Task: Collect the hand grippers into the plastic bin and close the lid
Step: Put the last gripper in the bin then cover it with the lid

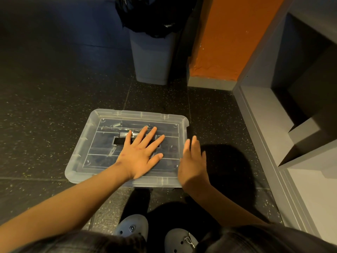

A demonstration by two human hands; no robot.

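A clear plastic bin stands on the dark floor with its translucent lid (87, 141) lying on top. Through the lid I make out hand grippers (116, 125) with metal springs and dark handles inside. My left hand (140, 154) lies flat on the middle of the lid, fingers spread and straight, pressing down. My right hand (193, 161) is at the lid's right edge, fingers straight and together, beside the black latch (188, 132) on that side. Whether it touches the edge is unclear.
A grey trash can (151, 57) with a black bag stands behind the bin. An orange wall panel (228, 37) and grey shelving (273, 125) run along the right. My grey shoes (133, 227) are just in front of the bin.
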